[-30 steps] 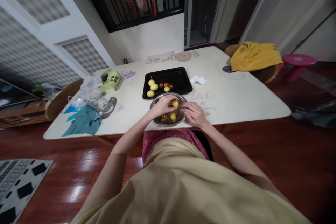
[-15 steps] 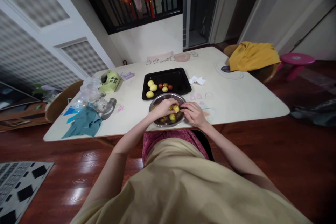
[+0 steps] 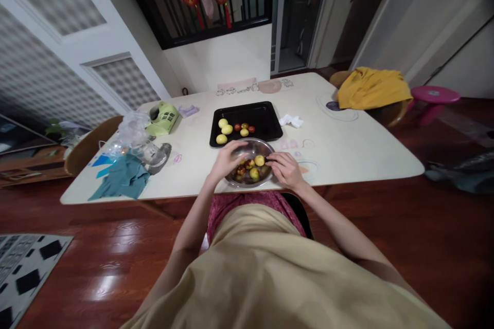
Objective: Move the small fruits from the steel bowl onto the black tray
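Note:
A shiny metal bowl (image 3: 252,146) stands near the table's front edge. Inside it lie several small round fruits: a yellow one (image 3: 260,160) by the right side, a yellow-green one (image 3: 253,173) and some red-brown mottled ones. My left hand (image 3: 227,161) is at the bowl's left rim, thumb and fingers apart, with nothing visible in it. At the right rim is my right hand (image 3: 286,168), its fingers bent together close to the yellow fruit; what they pinch, if anything, is too small to make out. Behind the bowl, a black tray (image 3: 266,119) bears yellow and reddish fruits.
A crumpled white tissue (image 3: 291,121) lies right of the tray. On the table's left are a green cap-like item (image 3: 164,118), clear plastic bags (image 3: 133,128) and a teal cloth (image 3: 125,177). A yellow garment (image 3: 374,88) drapes over a chair at the right.
My left hand has drawn back left from over the fruits to the bowl's rim and opened, uncovering more fruits. My right hand stays about where it was. The view has shifted slightly.

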`<action>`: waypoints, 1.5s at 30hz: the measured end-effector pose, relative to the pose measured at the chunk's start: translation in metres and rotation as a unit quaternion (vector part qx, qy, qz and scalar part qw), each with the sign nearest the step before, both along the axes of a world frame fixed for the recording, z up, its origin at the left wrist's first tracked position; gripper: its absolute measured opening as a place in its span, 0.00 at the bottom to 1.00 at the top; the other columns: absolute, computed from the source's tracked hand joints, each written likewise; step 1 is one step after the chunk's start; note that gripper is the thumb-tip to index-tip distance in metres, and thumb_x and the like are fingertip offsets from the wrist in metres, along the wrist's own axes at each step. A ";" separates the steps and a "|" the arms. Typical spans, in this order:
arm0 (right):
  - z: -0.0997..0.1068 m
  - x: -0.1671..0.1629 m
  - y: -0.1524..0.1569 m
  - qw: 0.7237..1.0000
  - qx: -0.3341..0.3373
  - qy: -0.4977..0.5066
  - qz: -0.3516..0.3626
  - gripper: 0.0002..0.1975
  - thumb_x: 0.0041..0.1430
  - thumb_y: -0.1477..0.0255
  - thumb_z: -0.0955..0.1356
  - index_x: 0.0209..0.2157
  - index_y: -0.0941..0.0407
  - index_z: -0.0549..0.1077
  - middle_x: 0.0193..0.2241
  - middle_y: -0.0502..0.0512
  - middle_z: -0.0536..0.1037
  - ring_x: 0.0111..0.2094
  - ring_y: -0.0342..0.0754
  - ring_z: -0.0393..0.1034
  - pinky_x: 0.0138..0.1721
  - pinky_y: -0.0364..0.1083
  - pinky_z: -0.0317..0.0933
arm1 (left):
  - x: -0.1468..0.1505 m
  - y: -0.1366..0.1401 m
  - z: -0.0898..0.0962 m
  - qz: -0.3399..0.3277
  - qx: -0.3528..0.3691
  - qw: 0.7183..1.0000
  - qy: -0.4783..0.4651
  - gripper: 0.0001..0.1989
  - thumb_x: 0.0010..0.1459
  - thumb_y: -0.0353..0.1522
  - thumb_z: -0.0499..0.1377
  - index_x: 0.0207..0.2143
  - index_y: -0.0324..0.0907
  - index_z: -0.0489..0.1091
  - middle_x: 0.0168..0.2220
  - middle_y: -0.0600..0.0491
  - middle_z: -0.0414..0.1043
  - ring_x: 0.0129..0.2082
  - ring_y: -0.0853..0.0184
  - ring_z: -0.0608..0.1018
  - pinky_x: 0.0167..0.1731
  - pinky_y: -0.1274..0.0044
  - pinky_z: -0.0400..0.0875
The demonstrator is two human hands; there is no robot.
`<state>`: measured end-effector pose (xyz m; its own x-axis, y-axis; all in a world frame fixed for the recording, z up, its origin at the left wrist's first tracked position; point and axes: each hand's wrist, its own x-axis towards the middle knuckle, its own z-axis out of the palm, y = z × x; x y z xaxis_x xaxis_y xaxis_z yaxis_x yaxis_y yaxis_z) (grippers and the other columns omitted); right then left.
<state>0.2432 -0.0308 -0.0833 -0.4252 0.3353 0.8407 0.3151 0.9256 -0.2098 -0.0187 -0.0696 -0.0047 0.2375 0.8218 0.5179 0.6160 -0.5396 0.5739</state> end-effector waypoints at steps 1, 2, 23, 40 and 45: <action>0.001 0.000 0.000 1.000 -0.001 0.001 -0.004 0.16 0.74 0.70 0.61 0.43 0.53 0.82 0.44 0.60 0.85 0.48 0.56 0.78 0.48 0.58 0.71 | -0.006 -0.005 -0.005 0.043 0.014 0.999 -0.029 0.14 0.69 0.38 0.62 0.53 0.43 0.75 0.54 0.45 0.79 0.55 0.59 0.80 0.60 0.66 0.75; 0.001 0.000 0.000 1.000 -0.002 0.003 -0.007 0.16 0.74 0.70 0.61 0.43 0.53 0.82 0.44 0.60 0.85 0.48 0.56 0.78 0.48 0.58 0.71 | -0.012 -0.008 -0.012 0.086 0.026 0.994 -0.056 0.14 0.70 0.39 0.60 0.53 0.43 0.75 0.53 0.44 0.79 0.55 0.59 0.80 0.59 0.66 0.76; 0.069 -0.045 0.115 0.986 -0.095 -0.137 -0.015 0.13 0.74 0.68 0.63 0.45 0.53 0.80 0.43 0.59 0.81 0.46 0.55 0.73 0.51 0.54 0.69 | -0.031 -0.025 -0.057 0.127 0.119 0.981 -0.092 0.19 0.77 0.38 0.47 0.54 0.43 0.75 0.53 0.44 0.79 0.55 0.60 0.80 0.58 0.65 0.75; 0.057 -0.098 0.178 0.934 -0.037 -0.354 0.020 0.10 0.70 0.70 0.67 0.46 0.56 0.80 0.49 0.62 0.79 0.52 0.57 0.69 0.52 0.52 0.65 | -0.032 -0.025 -0.059 0.104 0.115 0.984 -0.085 0.21 0.78 0.39 0.46 0.53 0.43 0.77 0.54 0.43 0.78 0.56 0.59 0.79 0.59 0.64 0.75; 0.060 -0.079 0.171 0.926 -0.083 -0.367 0.017 0.11 0.65 0.71 0.71 0.49 0.56 0.77 0.45 0.61 0.79 0.47 0.56 0.73 0.48 0.51 0.67 | -0.032 -0.026 -0.058 0.104 0.110 0.985 -0.078 0.21 0.78 0.38 0.46 0.52 0.42 0.77 0.54 0.43 0.78 0.56 0.60 0.79 0.59 0.64 0.75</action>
